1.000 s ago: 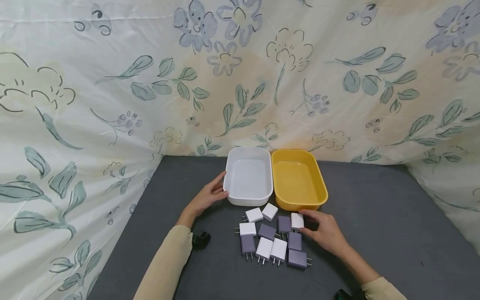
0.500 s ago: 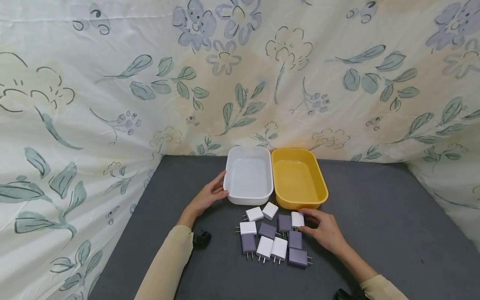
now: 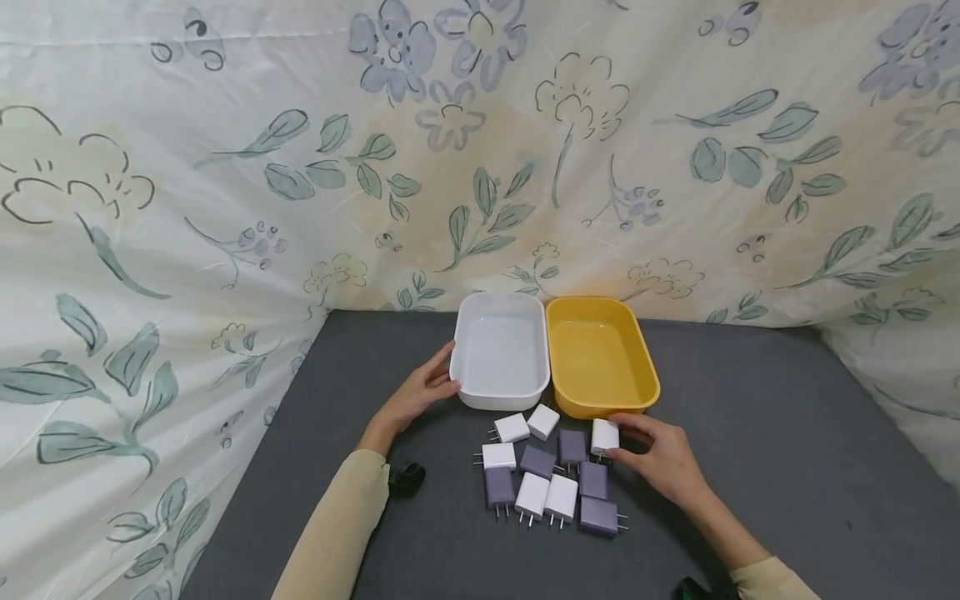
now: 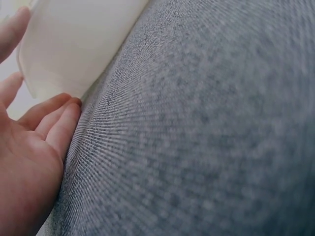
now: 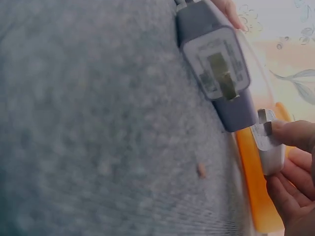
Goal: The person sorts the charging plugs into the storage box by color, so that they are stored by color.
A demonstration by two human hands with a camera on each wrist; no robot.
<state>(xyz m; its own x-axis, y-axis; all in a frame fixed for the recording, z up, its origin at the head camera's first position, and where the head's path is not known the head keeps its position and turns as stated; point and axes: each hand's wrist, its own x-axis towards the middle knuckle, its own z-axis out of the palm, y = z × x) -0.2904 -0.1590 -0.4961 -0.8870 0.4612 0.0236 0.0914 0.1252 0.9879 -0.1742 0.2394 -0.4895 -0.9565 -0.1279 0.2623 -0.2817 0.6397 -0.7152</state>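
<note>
My right hand [image 3: 667, 462] pinches a white plug charger [image 3: 605, 437] between thumb and fingers, just in front of the yellow bin [image 3: 651, 400]. In the right wrist view the thumb lies near the metal prongs of this white charger [image 5: 270, 152]. My left hand [image 3: 414, 400] touches the left side of the white bin [image 3: 502, 402] with its fingers extended; the left wrist view shows its fingertips at the bin's lower wall [image 4: 74, 49]. Several white and purple chargers lie loose before the bins, among them a purple one [image 3: 597, 515] with prongs pointing right.
Both bins stand side by side at the back of the dark grey table [image 3: 750, 417]. A floral cloth [image 3: 480, 167] hangs behind and to the left. More chargers lie close together, including a white one [image 3: 561, 497] and a purple one [image 3: 498, 487].
The right hand has moved slightly right with the white charger, opening a gap between it and the purple charger beside it. The left hand stays at the white bin.
</note>
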